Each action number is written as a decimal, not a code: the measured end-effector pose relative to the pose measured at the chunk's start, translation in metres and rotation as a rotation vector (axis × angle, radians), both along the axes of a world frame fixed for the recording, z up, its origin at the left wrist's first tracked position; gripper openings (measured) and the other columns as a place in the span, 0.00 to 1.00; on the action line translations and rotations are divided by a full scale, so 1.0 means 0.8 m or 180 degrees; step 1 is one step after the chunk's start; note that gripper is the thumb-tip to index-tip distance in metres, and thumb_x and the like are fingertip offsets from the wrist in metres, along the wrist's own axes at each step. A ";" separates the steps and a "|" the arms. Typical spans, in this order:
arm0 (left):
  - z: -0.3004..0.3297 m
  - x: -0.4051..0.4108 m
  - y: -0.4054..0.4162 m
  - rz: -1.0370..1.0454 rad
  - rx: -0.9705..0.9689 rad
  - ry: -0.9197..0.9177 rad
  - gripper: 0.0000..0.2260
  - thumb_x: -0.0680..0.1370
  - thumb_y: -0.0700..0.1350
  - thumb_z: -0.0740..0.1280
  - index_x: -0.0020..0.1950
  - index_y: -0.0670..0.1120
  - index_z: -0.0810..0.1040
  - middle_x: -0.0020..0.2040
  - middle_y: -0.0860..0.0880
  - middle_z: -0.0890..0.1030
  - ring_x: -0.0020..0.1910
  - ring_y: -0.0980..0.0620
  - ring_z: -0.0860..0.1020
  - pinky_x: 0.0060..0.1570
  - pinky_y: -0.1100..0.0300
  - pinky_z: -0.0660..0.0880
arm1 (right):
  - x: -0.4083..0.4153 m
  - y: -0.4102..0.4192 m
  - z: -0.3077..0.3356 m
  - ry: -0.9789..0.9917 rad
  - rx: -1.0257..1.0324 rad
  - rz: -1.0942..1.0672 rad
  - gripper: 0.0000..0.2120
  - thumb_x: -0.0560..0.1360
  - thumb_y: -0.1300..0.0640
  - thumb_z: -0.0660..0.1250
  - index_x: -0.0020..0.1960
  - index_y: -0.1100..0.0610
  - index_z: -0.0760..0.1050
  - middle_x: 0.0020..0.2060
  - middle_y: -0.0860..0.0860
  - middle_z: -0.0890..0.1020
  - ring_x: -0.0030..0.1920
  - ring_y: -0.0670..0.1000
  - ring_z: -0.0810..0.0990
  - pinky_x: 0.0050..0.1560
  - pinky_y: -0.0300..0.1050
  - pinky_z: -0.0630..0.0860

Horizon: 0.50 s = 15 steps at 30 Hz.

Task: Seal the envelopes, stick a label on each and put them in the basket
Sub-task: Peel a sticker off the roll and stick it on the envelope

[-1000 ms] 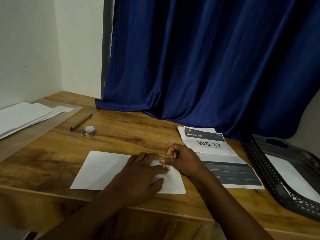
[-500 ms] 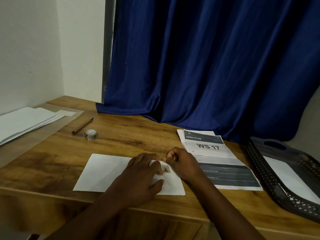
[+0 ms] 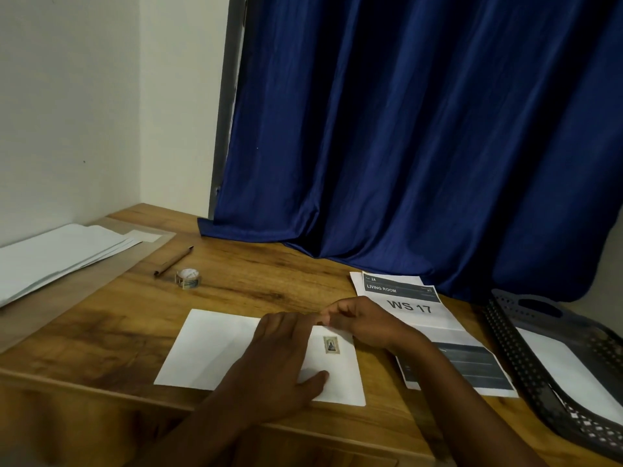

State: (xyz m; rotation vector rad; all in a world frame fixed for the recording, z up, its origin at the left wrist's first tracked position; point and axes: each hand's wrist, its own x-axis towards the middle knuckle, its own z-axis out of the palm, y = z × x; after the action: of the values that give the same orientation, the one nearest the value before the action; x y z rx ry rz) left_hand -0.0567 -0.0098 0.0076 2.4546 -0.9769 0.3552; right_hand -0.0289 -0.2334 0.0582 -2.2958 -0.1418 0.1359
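Note:
A white envelope (image 3: 215, 348) lies flat near the front edge of the wooden desk. A small stamp-like label (image 3: 331, 344) is stuck near its right end. My left hand (image 3: 283, 358) lies flat on the envelope, palm down, fingers spread. My right hand (image 3: 364, 323) rests at the envelope's top right corner, fingers curled, fingertips touching its upper edge. A dark plastic basket (image 3: 512, 348) stands at the right with a white envelope (image 3: 566, 369) inside. A roll of labels (image 3: 188, 278) sits further back on the left.
A stack of white envelopes (image 3: 57, 257) lies at far left. A brown pen (image 3: 173, 261) rests beside the label roll. A printed sheet reading WS 17 (image 3: 424, 325) lies between envelope and basket. A blue curtain (image 3: 404, 146) hangs behind the desk.
My right hand has lifted off the label and slid back to the envelope's upper edge, so the label now shows stuck on the envelope. My left hand stays pressed on the envelope.

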 end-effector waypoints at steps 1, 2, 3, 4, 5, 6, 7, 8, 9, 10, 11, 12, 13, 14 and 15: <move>-0.001 0.000 0.000 -0.0024 -0.0021 -0.0039 0.38 0.74 0.71 0.60 0.78 0.58 0.50 0.77 0.55 0.60 0.74 0.52 0.58 0.74 0.54 0.59 | 0.001 0.005 0.005 0.0007 -0.0035 0.0151 0.08 0.78 0.51 0.70 0.53 0.51 0.85 0.48 0.47 0.88 0.47 0.43 0.85 0.47 0.33 0.78; -0.001 0.000 -0.002 -0.0044 -0.0057 -0.0085 0.38 0.73 0.71 0.60 0.78 0.59 0.50 0.77 0.55 0.60 0.74 0.52 0.57 0.74 0.53 0.58 | 0.003 0.009 0.009 0.0010 -0.0070 0.0270 0.07 0.78 0.52 0.71 0.53 0.53 0.85 0.48 0.49 0.88 0.46 0.43 0.84 0.47 0.34 0.78; -0.002 -0.001 -0.003 -0.0055 -0.0089 -0.0111 0.39 0.73 0.72 0.60 0.77 0.59 0.49 0.76 0.55 0.59 0.75 0.52 0.56 0.73 0.53 0.57 | 0.004 0.014 0.014 0.0040 -0.0088 0.0365 0.07 0.78 0.54 0.71 0.52 0.55 0.85 0.48 0.51 0.88 0.46 0.44 0.84 0.49 0.36 0.78; -0.002 -0.001 -0.003 -0.0078 -0.0138 -0.0131 0.39 0.72 0.72 0.61 0.76 0.59 0.50 0.75 0.56 0.59 0.74 0.52 0.55 0.72 0.53 0.58 | 0.006 0.017 0.020 0.0116 -0.0094 0.0469 0.06 0.78 0.56 0.71 0.52 0.56 0.85 0.48 0.53 0.87 0.47 0.45 0.83 0.51 0.38 0.78; -0.002 -0.002 -0.003 -0.0078 -0.0181 -0.0202 0.39 0.71 0.72 0.63 0.76 0.58 0.52 0.73 0.56 0.59 0.73 0.52 0.55 0.70 0.54 0.60 | 0.006 0.019 0.025 0.0249 -0.0078 0.0612 0.04 0.77 0.58 0.72 0.50 0.55 0.85 0.47 0.52 0.88 0.48 0.44 0.83 0.52 0.39 0.79; -0.001 -0.003 -0.003 -0.0035 -0.0169 -0.0393 0.39 0.69 0.73 0.64 0.74 0.57 0.57 0.70 0.56 0.60 0.70 0.53 0.57 0.65 0.56 0.63 | 0.006 0.022 0.032 0.0402 -0.0068 0.0773 0.04 0.77 0.60 0.72 0.49 0.53 0.85 0.46 0.49 0.88 0.49 0.43 0.84 0.52 0.37 0.79; -0.002 -0.005 -0.002 -0.0014 -0.0165 -0.0571 0.39 0.68 0.73 0.65 0.72 0.55 0.62 0.67 0.56 0.62 0.66 0.54 0.60 0.60 0.61 0.64 | 0.004 0.023 0.037 0.0544 -0.0074 0.0904 0.06 0.77 0.60 0.73 0.50 0.51 0.85 0.47 0.47 0.88 0.51 0.43 0.84 0.53 0.36 0.78; 0.001 -0.008 -0.001 0.0031 -0.0208 -0.0777 0.39 0.67 0.74 0.65 0.71 0.54 0.65 0.65 0.57 0.64 0.64 0.55 0.62 0.57 0.64 0.64 | 0.003 0.024 0.040 0.0621 -0.0136 0.0978 0.07 0.77 0.60 0.73 0.53 0.52 0.85 0.50 0.47 0.87 0.54 0.44 0.84 0.56 0.38 0.78; 0.001 -0.009 -0.001 -0.0045 -0.0277 -0.0774 0.38 0.67 0.74 0.65 0.70 0.54 0.66 0.65 0.57 0.64 0.64 0.55 0.62 0.58 0.64 0.63 | 0.002 0.025 0.042 0.0631 -0.0218 0.1013 0.08 0.77 0.59 0.72 0.56 0.54 0.85 0.54 0.48 0.87 0.57 0.46 0.84 0.61 0.42 0.78; 0.000 -0.007 -0.002 -0.0153 -0.0379 -0.0767 0.38 0.68 0.73 0.66 0.71 0.54 0.65 0.66 0.57 0.63 0.65 0.55 0.61 0.60 0.61 0.62 | 0.000 0.025 0.042 0.0612 -0.0301 0.1043 0.11 0.78 0.57 0.72 0.59 0.55 0.83 0.57 0.49 0.86 0.60 0.49 0.82 0.67 0.47 0.76; -0.001 -0.006 -0.003 -0.0256 -0.0431 -0.0692 0.38 0.69 0.72 0.67 0.72 0.55 0.64 0.67 0.58 0.62 0.67 0.55 0.60 0.63 0.58 0.61 | -0.001 0.024 0.039 0.0612 -0.0366 0.1057 0.13 0.78 0.55 0.72 0.62 0.56 0.82 0.60 0.50 0.85 0.63 0.51 0.81 0.70 0.51 0.73; -0.001 -0.005 -0.003 -0.0307 -0.0466 -0.0674 0.38 0.69 0.71 0.67 0.73 0.55 0.63 0.68 0.58 0.62 0.67 0.56 0.59 0.63 0.57 0.60 | -0.004 0.022 0.036 0.0639 -0.0399 0.1045 0.15 0.78 0.53 0.71 0.63 0.55 0.82 0.61 0.50 0.84 0.64 0.52 0.80 0.72 0.54 0.71; -0.002 -0.005 -0.002 -0.0339 -0.0458 -0.0660 0.38 0.69 0.71 0.67 0.73 0.55 0.63 0.68 0.58 0.63 0.67 0.56 0.59 0.64 0.57 0.59 | -0.007 0.019 0.032 0.0676 -0.0377 0.0993 0.15 0.78 0.52 0.71 0.63 0.54 0.81 0.61 0.50 0.84 0.64 0.52 0.80 0.72 0.54 0.71; 0.000 -0.006 -0.001 -0.0347 -0.0459 -0.0671 0.38 0.69 0.70 0.68 0.73 0.56 0.61 0.69 0.58 0.63 0.68 0.58 0.59 0.66 0.56 0.57 | -0.011 0.015 0.029 0.0725 -0.0308 0.0909 0.15 0.78 0.51 0.71 0.64 0.54 0.81 0.61 0.51 0.84 0.64 0.53 0.80 0.71 0.51 0.72; 0.003 -0.008 -0.001 -0.0400 -0.0480 -0.0597 0.38 0.70 0.70 0.68 0.74 0.57 0.59 0.70 0.59 0.62 0.68 0.62 0.57 0.69 0.56 0.54 | -0.017 0.011 0.026 0.0771 -0.0208 0.0797 0.15 0.78 0.51 0.71 0.63 0.55 0.81 0.60 0.51 0.84 0.62 0.53 0.81 0.66 0.47 0.76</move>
State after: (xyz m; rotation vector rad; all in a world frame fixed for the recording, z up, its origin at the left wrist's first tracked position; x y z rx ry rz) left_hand -0.0629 -0.0107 0.0101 2.2425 -1.1319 0.6020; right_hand -0.0423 -0.2246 0.0792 -2.2974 -0.3025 0.5520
